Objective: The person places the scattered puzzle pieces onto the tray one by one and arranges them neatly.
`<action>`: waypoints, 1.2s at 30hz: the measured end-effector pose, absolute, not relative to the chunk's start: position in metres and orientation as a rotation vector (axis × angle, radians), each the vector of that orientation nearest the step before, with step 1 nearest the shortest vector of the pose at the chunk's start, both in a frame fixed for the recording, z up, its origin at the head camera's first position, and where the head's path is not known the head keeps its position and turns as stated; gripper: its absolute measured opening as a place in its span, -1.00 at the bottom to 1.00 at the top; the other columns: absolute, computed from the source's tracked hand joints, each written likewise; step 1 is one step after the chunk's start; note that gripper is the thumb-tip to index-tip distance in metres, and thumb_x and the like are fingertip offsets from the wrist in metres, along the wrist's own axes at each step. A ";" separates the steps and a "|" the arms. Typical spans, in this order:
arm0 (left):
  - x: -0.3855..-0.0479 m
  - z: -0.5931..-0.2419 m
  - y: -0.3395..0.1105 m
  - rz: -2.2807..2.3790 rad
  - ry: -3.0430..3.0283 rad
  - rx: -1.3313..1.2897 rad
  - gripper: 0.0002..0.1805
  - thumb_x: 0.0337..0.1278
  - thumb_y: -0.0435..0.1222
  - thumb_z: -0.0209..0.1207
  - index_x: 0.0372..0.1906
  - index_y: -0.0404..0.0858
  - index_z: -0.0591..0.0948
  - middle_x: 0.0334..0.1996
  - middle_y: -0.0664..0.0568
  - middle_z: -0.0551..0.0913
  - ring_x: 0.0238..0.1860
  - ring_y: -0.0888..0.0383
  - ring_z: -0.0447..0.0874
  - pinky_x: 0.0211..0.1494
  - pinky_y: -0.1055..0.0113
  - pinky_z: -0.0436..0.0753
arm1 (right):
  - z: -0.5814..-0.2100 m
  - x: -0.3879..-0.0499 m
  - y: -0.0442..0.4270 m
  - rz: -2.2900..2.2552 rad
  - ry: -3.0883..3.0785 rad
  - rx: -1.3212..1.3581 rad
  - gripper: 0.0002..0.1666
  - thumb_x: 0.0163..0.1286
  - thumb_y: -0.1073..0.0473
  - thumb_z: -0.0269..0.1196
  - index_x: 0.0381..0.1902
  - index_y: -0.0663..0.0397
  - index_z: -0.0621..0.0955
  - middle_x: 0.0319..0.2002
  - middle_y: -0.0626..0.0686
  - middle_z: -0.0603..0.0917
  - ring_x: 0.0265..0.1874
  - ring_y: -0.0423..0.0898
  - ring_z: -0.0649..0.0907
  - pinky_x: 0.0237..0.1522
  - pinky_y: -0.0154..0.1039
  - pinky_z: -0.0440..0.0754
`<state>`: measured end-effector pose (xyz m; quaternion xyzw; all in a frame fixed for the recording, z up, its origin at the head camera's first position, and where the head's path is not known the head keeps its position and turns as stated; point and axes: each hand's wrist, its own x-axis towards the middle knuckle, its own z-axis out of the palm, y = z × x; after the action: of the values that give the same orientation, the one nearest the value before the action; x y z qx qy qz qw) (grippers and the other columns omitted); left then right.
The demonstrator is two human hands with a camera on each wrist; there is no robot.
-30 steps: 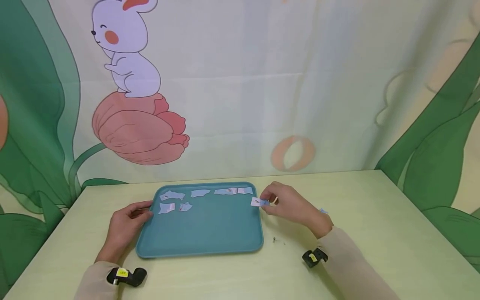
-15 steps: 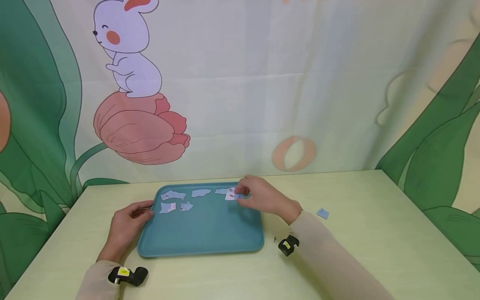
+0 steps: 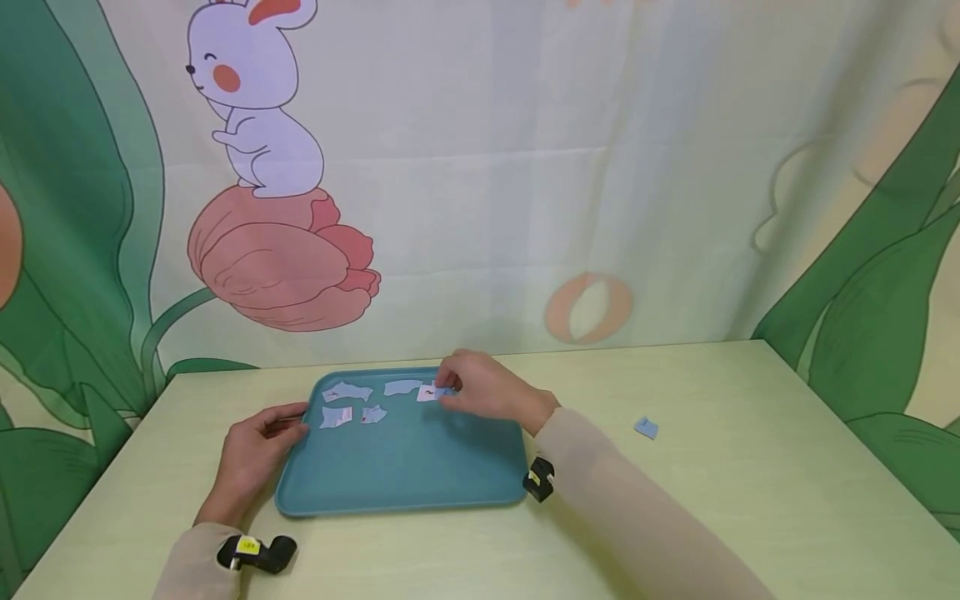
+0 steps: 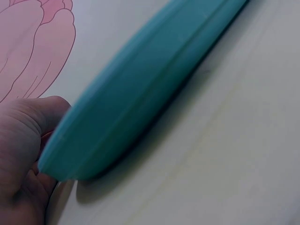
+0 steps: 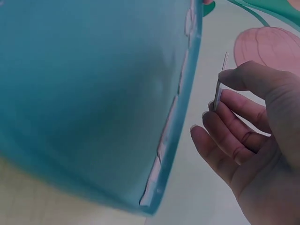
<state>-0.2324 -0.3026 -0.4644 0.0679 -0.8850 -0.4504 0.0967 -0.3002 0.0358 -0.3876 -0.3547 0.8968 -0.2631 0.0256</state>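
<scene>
My right hand [image 3: 487,390] pinches a small torn piece of printed paper [image 3: 425,393] between thumb and fingers, above the back part of the blue tray [image 3: 405,471]. In the right wrist view, that paper piece [image 5: 218,93] shows edge-on, apart from the tray. My left hand [image 3: 251,454] holds the tray's left rim. In the left wrist view, the thumb of this hand [image 4: 23,145] lies at the rim. Several torn paper pieces [image 3: 347,391] lie in two rows on the tray; the right hand hides those at back right in the head view.
Another blue paper piece [image 3: 646,427] lies on the pale table [image 3: 720,500], to the right of the right forearm. Behind the table hangs a curtain [image 3: 465,208] printed with a rabbit, a flower and leaves.
My right hand has carried the paper piece leftward from the tray's right rim, over the back row. The blue piece on the table has come out from behind the arm. The left hand stays put.
</scene>
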 end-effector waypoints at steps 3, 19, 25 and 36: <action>-0.232 -0.465 -0.303 -1.330 -2.620 0.200 -0.55 0.49 -0.34 0.27 0.38 -0.37 0.61 0.22 -0.30 0.66 0.19 -0.17 0.65 -0.09 0.70 0.50 | -0.389 -0.302 0.029 -0.795 2.750 -1.076 -0.80 0.44 0.26 0.39 -0.03 0.21 0.72 -0.09 0.06 0.69 -0.08 -0.05 0.67 0.05 -0.24 0.66; -0.233 -0.466 -0.303 -1.332 -2.616 0.205 -0.55 0.49 -0.33 0.27 0.38 -0.37 0.61 0.21 -0.29 0.67 0.17 -0.16 0.65 -0.08 0.67 0.53 | -0.405 -0.317 0.001 -0.680 2.711 -1.006 -0.82 0.45 0.23 0.42 -0.03 0.13 0.74 -0.14 -0.03 0.68 -0.15 -0.10 0.59 0.02 -0.31 0.61; -0.234 -0.465 -0.303 -1.329 -2.614 0.203 -0.55 0.49 -0.32 0.27 0.38 -0.35 0.62 0.22 -0.27 0.67 0.18 -0.15 0.65 -0.03 0.62 0.58 | -0.406 -0.318 -0.005 -0.627 2.722 -1.008 -0.83 0.45 0.21 0.42 -0.04 0.12 0.75 -0.15 -0.04 0.68 -0.17 -0.11 0.59 -0.01 -0.32 0.62; -0.233 -0.466 -0.304 -1.336 -2.610 0.206 -0.55 0.49 -0.33 0.27 0.38 -0.36 0.62 0.22 -0.28 0.67 0.18 -0.16 0.66 -0.05 0.66 0.57 | -0.407 -0.316 -0.012 -0.518 2.763 -1.005 -0.82 0.46 0.15 0.42 -0.06 0.08 0.73 -0.15 -0.06 0.63 -0.17 -0.13 0.58 -0.02 -0.32 0.60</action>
<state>-0.2335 -0.3036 -0.4659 0.0696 -0.8834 -0.4523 0.1010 -0.3164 -0.0117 -0.4068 -0.3356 0.9227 -0.1730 0.0782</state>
